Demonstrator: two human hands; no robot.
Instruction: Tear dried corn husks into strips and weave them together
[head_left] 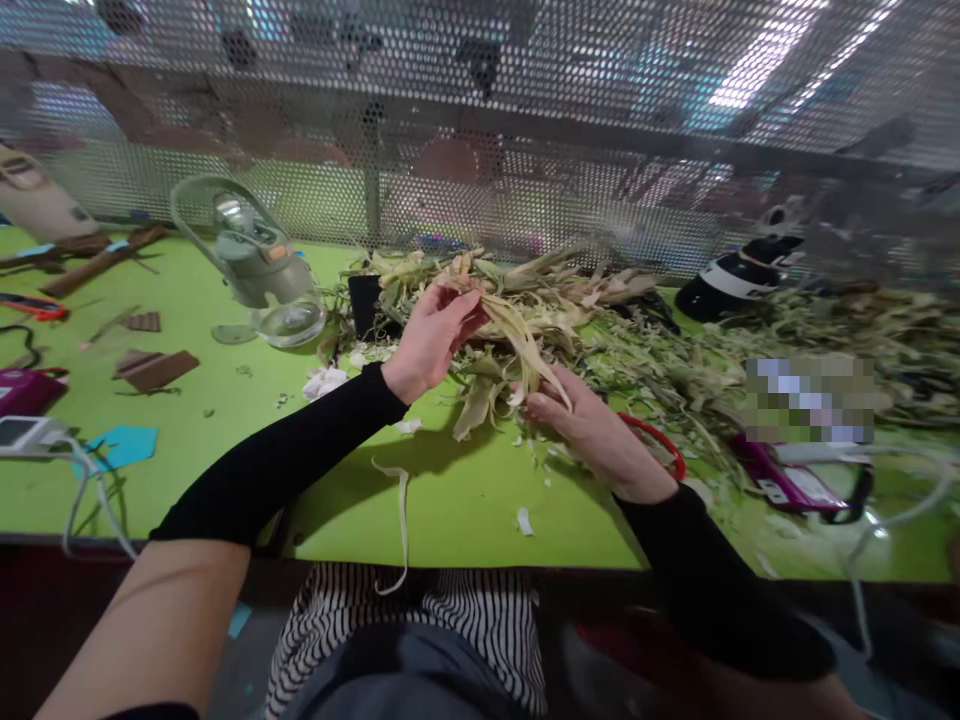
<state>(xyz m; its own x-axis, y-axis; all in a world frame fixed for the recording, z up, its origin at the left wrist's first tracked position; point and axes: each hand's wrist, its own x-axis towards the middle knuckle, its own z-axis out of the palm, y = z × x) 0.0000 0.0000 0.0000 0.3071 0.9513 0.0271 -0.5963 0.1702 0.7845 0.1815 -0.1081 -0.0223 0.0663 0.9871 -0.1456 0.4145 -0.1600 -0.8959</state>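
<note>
Pinched in my left hand is the upper end of a bundle of pale, dry corn husk strips, held above the table. My right hand closes on the lower, hanging ends of the same strips, to the right and nearer to me. Just behind both hands lies a heap of loose husks, and a wider husk piece hangs or lies between the hands; I cannot tell which. One thin husk strip lies over the table's front edge. Beside my right wrist shows a red curved handle.
A clear bottle with a green lid stands at left on the green table. Brown pieces and a cabled white device lie farther left. A black bottle and purple device are right. Perforated metal screen closes the back.
</note>
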